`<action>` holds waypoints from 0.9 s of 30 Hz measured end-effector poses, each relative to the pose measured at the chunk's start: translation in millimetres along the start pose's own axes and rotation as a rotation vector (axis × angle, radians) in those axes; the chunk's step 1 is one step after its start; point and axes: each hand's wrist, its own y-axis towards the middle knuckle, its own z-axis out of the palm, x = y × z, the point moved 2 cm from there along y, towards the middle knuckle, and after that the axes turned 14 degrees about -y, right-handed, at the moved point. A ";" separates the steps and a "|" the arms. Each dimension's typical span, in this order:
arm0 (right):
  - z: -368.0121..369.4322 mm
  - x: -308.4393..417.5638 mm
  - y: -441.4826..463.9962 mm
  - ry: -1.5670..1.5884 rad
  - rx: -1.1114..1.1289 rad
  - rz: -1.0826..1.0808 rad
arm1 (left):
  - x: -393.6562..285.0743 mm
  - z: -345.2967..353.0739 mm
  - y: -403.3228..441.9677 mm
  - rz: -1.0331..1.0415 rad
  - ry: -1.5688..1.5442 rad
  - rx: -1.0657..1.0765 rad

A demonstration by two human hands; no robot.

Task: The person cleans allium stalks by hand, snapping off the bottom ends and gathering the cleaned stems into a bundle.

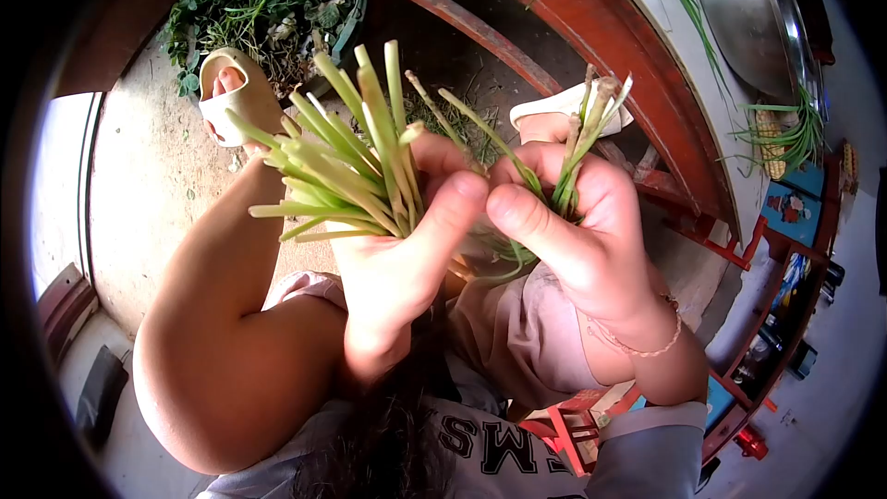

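My left hand (407, 263) is closed round a thick bunch of pale green stems (346, 162), their cut ends fanning up and to the left. My right hand (582, 231), with a thin bracelet on the wrist, grips a few thinner, brownish-tipped stems (582, 129). Both hands are raised above my lap, and the two thumbs almost meet. Between them, the thumb and fingers pinch at a thin stem (485, 125). Green leafy ends (513, 254) hang below, partly hidden by the hands.
A heap of leafy greens (268, 9) lies on the floor ahead, by my sandalled foot (236, 97). To the right curves a red-edged table (684, 120) bearing a metal basin (748, 18), loose green stalks (799, 129) and a corn cob (770, 143). Shelves (776, 314) stand farther right.
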 end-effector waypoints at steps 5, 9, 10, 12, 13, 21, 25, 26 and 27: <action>-0.9 2.0 1.1 -0.071 0.028 0.008 | -1.6 3.1 2.2 0.042 0.015 0.010; 1.7 -0.7 0.8 -0.055 -0.027 -0.033 | -4.3 1.7 1.3 0.044 0.083 -0.070; 1.4 -1.1 0.7 -0.057 -0.020 -0.032 | -6.2 -0.1 2.5 0.066 0.172 -0.048; 1.0 -2.4 0.8 -0.064 -0.011 -0.023 | -6.4 0.6 3.0 0.089 0.261 -0.027; 0.8 -2.8 0.9 -0.070 -0.010 -0.014 | -5.2 1.6 2.7 0.106 0.216 -0.093; -2.2 -0.8 0.0 -0.088 -0.018 0.049 | -0.6 -11.3 7.7 0.274 0.335 -0.306; -5.5 0.0 0.1 -0.027 0.025 0.163 | -2.9 -14.8 11.3 0.242 0.217 -0.342; -5.8 0.2 0.5 -0.026 0.024 0.163 | -3.6 -15.5 12.1 0.215 0.222 -0.359; -6.0 0.3 1.0 -0.005 0.026 0.167 | -3.9 -16.1 12.7 0.188 0.227 -0.376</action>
